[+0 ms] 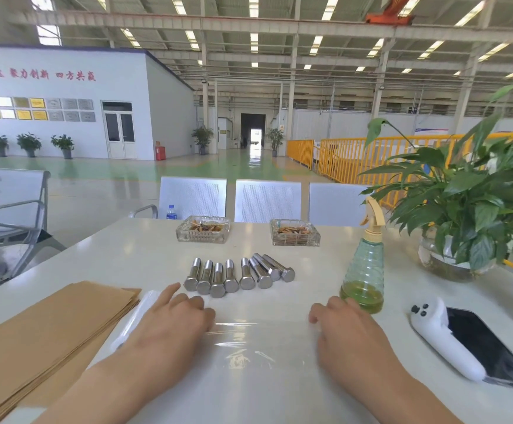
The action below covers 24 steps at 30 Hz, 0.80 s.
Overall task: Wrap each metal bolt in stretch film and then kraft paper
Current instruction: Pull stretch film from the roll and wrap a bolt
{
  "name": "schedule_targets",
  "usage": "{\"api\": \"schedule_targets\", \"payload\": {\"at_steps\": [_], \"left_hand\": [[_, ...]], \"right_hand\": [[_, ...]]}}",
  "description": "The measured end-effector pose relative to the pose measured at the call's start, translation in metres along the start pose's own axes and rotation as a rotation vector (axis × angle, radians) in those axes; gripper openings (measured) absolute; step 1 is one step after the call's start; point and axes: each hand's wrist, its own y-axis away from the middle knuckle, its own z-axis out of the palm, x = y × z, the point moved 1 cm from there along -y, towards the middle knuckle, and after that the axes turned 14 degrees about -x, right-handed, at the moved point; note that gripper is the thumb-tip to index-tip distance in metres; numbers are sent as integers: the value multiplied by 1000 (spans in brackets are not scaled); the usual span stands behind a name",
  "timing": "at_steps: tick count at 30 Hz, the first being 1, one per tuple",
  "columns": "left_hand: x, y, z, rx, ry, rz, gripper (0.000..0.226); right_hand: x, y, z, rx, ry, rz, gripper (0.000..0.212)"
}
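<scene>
both hands (169, 325) (343, 328) flat on stretch film (243, 341), bolts (236, 275) beyond, kraft paper (44, 335) left

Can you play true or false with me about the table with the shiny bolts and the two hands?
1. The bolts lie in a row beyond both hands. True.
2. The left hand is holding a bolt. False: it rests on the clear stretch film, no bolt in it.
3. The brown kraft paper lies on the person's left side. True.
4. The spray bottle is knocked over. False: it stands upright near the right hand.
5. Some bolts are already wrapped. False: all are bare metal.
</scene>
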Motion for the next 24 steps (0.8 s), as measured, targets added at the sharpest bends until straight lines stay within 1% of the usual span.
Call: {"api": "schedule_targets", "payload": {"at_steps": [2, 4, 6, 8, 11, 14, 16, 19, 22, 24], "left_hand": [[7, -6, -6, 13, 172, 37, 49], [15, -11, -9, -47, 287, 67, 40], [20, -16, -8, -120, 309, 90, 28], [22, -18, -8, -160, 336, 100, 24], [21, -18, -8, -183, 386, 105, 28], [22, -15, -8, -219, 408, 92, 27], [24, -13, -10, -178, 359, 46, 27], [21, -13, -15, -7, 199, -81, 29], [-8, -11, -16, 103, 246, -236, 26], [-46, -9, -10, 104, 332, -368, 25]], "right_hand": [[-12, -3, -2, 22, -94, -100, 42], [-26, -6, -2, -35, -137, -174, 42], [-34, -9, 0, -120, -121, -186, 40], [-35, -10, 2, -170, -114, -179, 40], [-30, -10, 4, -154, -131, -184, 38], [-28, -10, 7, -160, -124, -197, 37], [-28, -11, 9, -152, -133, -198, 36], [-27, -13, 10, -80, -176, -215, 33], [-12, -17, 12, 29, -215, -174, 27], [7, -19, 12, 86, -246, -91, 22]]}}
